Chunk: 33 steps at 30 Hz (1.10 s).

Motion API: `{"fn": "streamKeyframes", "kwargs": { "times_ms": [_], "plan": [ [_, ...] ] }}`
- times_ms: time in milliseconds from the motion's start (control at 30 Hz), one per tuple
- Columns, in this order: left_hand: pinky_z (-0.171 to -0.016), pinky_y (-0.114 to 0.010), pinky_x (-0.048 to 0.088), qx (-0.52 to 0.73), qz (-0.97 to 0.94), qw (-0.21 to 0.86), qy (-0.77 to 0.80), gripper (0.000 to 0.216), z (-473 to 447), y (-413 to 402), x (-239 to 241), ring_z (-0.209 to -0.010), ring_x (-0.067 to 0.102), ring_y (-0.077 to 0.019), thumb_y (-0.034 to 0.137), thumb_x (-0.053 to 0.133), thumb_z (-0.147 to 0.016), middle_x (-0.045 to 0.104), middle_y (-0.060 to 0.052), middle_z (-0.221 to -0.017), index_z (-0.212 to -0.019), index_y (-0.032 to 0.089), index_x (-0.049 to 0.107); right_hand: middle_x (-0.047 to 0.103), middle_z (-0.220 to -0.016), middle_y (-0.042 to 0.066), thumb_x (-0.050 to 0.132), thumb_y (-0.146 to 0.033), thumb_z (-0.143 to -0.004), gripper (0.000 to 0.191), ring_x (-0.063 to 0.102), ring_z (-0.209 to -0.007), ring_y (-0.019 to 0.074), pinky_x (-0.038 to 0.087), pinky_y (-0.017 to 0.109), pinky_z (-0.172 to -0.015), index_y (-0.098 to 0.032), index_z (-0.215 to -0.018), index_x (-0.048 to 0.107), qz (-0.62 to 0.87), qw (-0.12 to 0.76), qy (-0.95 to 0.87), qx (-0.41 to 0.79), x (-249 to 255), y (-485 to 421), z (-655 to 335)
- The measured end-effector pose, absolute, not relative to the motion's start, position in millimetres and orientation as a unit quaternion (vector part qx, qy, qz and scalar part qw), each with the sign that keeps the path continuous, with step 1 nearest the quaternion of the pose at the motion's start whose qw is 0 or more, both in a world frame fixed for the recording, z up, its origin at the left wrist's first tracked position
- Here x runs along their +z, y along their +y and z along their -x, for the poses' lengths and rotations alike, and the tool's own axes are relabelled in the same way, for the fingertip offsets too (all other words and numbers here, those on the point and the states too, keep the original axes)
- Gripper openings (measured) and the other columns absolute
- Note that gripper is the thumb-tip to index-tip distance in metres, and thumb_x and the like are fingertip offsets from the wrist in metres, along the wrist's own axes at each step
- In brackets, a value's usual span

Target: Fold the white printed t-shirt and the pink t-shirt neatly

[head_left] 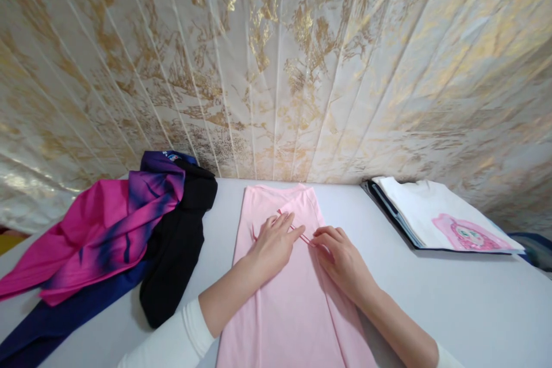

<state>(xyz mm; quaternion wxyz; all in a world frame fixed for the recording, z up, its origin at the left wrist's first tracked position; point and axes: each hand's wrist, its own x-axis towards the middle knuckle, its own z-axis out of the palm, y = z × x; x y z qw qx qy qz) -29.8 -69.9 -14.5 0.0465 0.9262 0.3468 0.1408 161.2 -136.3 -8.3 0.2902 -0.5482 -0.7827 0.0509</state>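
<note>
A pale pink garment (293, 310) lies lengthwise on the table in front of me, its long sides folded inward. My left hand (276, 241) rests on its upper part, fingers stretched out and pressing the cloth. Thin dark-pink lines (305, 238) run diagonally from under those fingers toward my right hand; whether they are print or cord I cannot tell. At the garment's right edge, my right hand (338, 256) is closed in a pinch on the pink fabric. Its fingertips partly hide what they grip.
On the left lies a loose heap of clothes: a pink-and-purple garment (107, 230), a black one (181, 253) and a navy one (86, 305). A folded stack with a white printed shirt (422, 207) on top sits at the right. A patterned gold-and-white curtain (276, 69) hangs behind the white table (452, 305).
</note>
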Motion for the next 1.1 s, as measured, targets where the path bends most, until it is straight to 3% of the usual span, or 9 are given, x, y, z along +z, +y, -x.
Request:
{"fn": "streamKeyframes", "kwargs": {
  "times_ms": [167,333,567,733,933,1100],
  "plan": [
    [-0.108,-0.047,0.026,0.134,-0.941,0.03,0.311,0.039,26,-81,-11,-0.138,0.033,-0.0266,0.027,0.039,-0.099,0.041,-0.011,-0.148,-0.137,0.021,0.046,0.064,-0.124,0.006,0.041,-0.01,-0.089,0.039,0.054,-0.112,0.0266,0.05,0.046,-0.089,-0.024,-0.118,0.064,0.554,0.233,-0.799,-0.003,-17,-154,-168],
    [-0.111,-0.047,0.022,0.119,-0.953,0.054,0.274,0.055,21,-96,-15,-0.14,0.028,-0.0249,0.047,0.035,-0.1,0.037,-0.01,-0.15,-0.144,0.014,0.035,0.058,-0.134,0.006,0.042,-0.014,-0.089,0.044,0.045,-0.13,0.028,0.048,0.049,-0.097,-0.023,-0.128,0.059,0.544,0.219,-0.81,-0.003,-26,-164,-176],
    [-0.11,-0.051,0.024,0.111,-0.952,0.065,0.278,0.056,20,-103,-10,-0.14,0.028,-0.032,0.053,0.038,-0.097,0.035,-0.014,-0.151,-0.144,0.021,0.038,0.056,-0.136,0.008,0.034,-0.02,-0.093,0.042,0.053,-0.125,0.0232,0.046,0.045,-0.101,-0.02,-0.129,0.056,0.598,0.266,-0.755,0.037,-8,-129,-209],
    [-0.111,-0.05,0.023,0.117,-0.951,0.072,0.277,0.055,19,-107,-12,-0.142,0.023,-0.0307,0.053,0.04,-0.097,0.034,-0.013,-0.151,-0.14,0.019,0.043,0.063,-0.127,0.012,0.034,-0.015,-0.091,0.046,0.061,-0.114,0.0231,0.052,0.04,-0.093,-0.017,-0.135,0.048,0.583,0.247,-0.771,0.066,-10,-67,-191],
    [-0.113,-0.049,0.023,0.096,-0.951,0.111,0.271,0.06,18,-110,-10,-0.143,0.023,-0.0255,0.054,0.036,-0.098,0.031,-0.01,-0.153,-0.144,0.015,0.038,0.051,-0.137,0.022,0.035,-0.017,-0.093,0.04,0.048,-0.129,0.025,0.042,0.04,-0.105,-0.006,-0.127,0.053,0.567,0.229,-0.791,0.023,-32,-11,-165],
    [-0.114,-0.047,0.022,0.102,-0.949,0.129,0.27,0.067,16,-110,-11,-0.142,0.024,-0.0241,0.06,0.033,-0.097,0.032,-0.009,-0.152,-0.145,0.014,0.037,0.041,-0.146,0.021,0.041,-0.021,-0.093,0.043,0.036,-0.137,0.0268,0.035,0.046,-0.109,-0.008,-0.133,0.05,0.576,0.223,-0.786,0.019,-50,-7,-167]
  ]
}}
